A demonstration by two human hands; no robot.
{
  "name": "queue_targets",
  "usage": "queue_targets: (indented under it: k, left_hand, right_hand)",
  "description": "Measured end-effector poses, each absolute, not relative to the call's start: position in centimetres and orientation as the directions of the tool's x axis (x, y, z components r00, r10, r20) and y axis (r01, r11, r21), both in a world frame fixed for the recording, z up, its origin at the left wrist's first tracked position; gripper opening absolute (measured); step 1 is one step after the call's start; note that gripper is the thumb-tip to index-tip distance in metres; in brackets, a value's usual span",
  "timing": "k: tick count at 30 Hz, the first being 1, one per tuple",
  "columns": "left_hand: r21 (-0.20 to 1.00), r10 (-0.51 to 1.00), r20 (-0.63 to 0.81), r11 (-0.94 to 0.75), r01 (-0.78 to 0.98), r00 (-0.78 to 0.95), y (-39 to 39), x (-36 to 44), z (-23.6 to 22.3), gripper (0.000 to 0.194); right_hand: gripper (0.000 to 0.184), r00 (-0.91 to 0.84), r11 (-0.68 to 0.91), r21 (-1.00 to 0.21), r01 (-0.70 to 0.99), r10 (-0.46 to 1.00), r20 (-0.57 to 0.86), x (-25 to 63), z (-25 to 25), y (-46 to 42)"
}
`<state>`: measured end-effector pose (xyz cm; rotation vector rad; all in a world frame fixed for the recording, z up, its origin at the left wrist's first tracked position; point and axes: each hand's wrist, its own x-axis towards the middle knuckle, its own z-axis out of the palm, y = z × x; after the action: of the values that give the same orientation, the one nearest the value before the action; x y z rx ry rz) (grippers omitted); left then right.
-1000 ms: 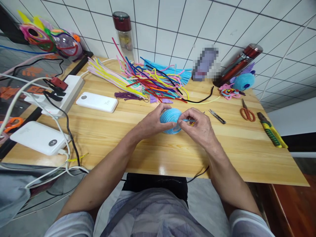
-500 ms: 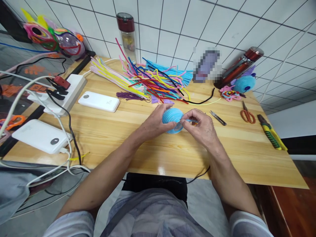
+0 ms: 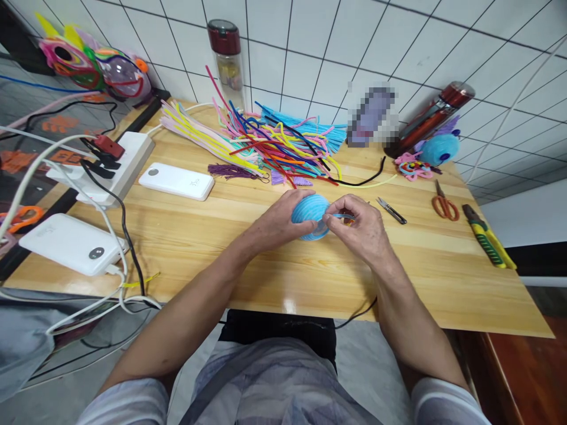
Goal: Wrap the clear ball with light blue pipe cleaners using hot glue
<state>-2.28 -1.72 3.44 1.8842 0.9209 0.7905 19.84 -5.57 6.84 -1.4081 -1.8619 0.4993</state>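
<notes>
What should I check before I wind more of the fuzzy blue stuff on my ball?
1. Left hand steadying the blue ball: ok.
2. Right hand pinching the blue strip: ok, between thumb and fingers.
3. Ball covered all over: cannot tell, your fingers hide part of it.
4. Scissors away from your hands: ok, they lie off to the right.
5. Little snips away from your fingers: ok, on the table just beyond your right hand.
6. Cables on the left neat: not ok, they cross in a jumble, though your hands are clear of them.
</notes>
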Motion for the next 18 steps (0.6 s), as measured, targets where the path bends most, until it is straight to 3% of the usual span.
queue_targets:
  k: [18]
  left_hand:
    - [0.93,0.868,0.107,-0.26,0.26,0.484,-2.16,-2.15,4.06,0.071]
  right_hand:
    - [0.002,-0.147,0.346,-0.672,0.655,0.93,0.336,19.83,6.61,-5.53]
